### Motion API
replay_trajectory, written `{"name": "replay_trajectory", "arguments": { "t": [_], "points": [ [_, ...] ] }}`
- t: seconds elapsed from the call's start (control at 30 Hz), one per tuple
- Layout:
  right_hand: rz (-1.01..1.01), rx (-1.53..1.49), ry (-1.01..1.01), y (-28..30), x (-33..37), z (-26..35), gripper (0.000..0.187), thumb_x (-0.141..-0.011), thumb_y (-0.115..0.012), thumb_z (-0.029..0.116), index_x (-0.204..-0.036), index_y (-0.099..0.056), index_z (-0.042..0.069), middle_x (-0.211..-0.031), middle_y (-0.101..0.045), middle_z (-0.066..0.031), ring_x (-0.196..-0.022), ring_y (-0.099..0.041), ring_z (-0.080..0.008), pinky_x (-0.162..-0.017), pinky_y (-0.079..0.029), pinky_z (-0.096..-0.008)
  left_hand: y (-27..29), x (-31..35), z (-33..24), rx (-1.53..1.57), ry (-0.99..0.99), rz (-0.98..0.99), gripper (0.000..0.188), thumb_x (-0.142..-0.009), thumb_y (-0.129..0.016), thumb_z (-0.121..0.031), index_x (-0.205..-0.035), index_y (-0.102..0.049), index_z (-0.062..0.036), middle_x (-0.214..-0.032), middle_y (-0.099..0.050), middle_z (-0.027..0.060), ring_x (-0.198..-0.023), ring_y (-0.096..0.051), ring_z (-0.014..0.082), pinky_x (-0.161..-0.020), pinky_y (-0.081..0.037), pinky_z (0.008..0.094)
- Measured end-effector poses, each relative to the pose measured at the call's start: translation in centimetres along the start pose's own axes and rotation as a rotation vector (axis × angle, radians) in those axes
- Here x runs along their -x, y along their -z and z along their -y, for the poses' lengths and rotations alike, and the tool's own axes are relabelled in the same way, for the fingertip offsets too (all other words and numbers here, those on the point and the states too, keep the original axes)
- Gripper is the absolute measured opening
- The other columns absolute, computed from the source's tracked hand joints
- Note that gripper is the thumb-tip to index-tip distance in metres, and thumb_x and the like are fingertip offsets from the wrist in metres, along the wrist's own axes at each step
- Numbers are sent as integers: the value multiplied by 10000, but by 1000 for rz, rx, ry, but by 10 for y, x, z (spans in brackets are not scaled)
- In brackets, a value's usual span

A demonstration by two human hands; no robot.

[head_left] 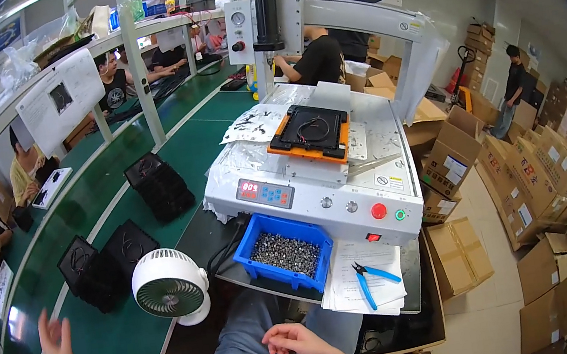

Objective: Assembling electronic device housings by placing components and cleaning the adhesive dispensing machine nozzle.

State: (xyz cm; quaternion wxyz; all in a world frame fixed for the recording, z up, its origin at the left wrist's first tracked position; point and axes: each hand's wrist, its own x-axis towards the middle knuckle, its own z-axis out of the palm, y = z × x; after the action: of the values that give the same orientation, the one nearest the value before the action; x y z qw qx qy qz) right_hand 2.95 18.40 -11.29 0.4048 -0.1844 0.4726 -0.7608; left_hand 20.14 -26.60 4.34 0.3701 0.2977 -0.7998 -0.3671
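**At the Bench: Hand Position Ahead of the Stacked Black Parts**

At the green conveyor belt (154, 196) on your left, your left hand (57, 348) hangs raised over the belt surface, palm open and fingers spread, holding nothing. The nearest work is the stack of black parts (102, 266) just beyond it, next to the white desk fan (170, 284); a second stack (160, 184) stands farther up the belt. Your right hand (294, 339) rests low over your lap, fingers loosely curled and empty, near the front edge of the machine table.

Judged from this posture, the step in hand is a reach toward the near stack.

- Approach the stack from the side away from the fan, so your wrist clears the fan housing.
- Close your fingers on the outer walls of one part only; the wiring visible on top looks likely to snag.
- Keep your right hand free to steady the load as it comes across.

The orange-framed fixture (311, 132) on the white machine (314, 187) already carries a black part. The blue bin of small fasteners (284, 251) and the blue-handled cutters (370, 278) on the paper sheets sit just ahead of your right hand; keep your forearm clear of both.
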Motion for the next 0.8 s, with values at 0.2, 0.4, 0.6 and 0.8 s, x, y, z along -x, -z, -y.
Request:
{"name": "replay_trajectory", "arguments": {
  "t": [0.2, 0.4, 0.6, 0.8],
  "points": [
    [-264, 250, 468, -4, 29, 105, 273, -994, -400, 195, -1064, -564, -12, -883, -640, -101, -715, -597, -112, -662, -491, -239, -165, -10, -218, 532, -438, 576, 414, -824, -587, 24, -1230, -504, 1, -1078, -568, 90, -1010, -543, 150, -890, -451, 285],
    [-1064, 1156, 734, 51, -37, 296, 412, -956, -445, 343, -1063, -565, -36, -911, -615, -175, -838, -597, -245, -744, -459, -342, -211, 20, -235, 751, -542, 1023, 497, -824, -644, -25, -1281, -451, -2, -1119, -525, 96, -1037, -540, 159, -875, -470, 293],
    [-1322, 1422, 133, 97, -107, 352, 806, -884, -367, 608, -1164, -470, -141, -1069, -548, -379, -1061, -529, -483, -955, -401, -469, -204, 9, -206, 834, -542, 921, 589, -789, -657, 16, -1319, -397, 0, -1163, -509, 126, -1046, -550, 192, -871, -475, 308],
    [-1446, 1462, 64, 90, -116, 351, 773, -896, -363, 591, -1181, -452, -123, -1049, -544, -393, -1037, -533, -497, -921, -425, -481, -197, -32, -189, 802, -449, 822, 376, -819, -600, 18, -1182, -500, 21, -1057, -558, 110, -995, -576, 180, -845, -476, 288]
  ]
}}
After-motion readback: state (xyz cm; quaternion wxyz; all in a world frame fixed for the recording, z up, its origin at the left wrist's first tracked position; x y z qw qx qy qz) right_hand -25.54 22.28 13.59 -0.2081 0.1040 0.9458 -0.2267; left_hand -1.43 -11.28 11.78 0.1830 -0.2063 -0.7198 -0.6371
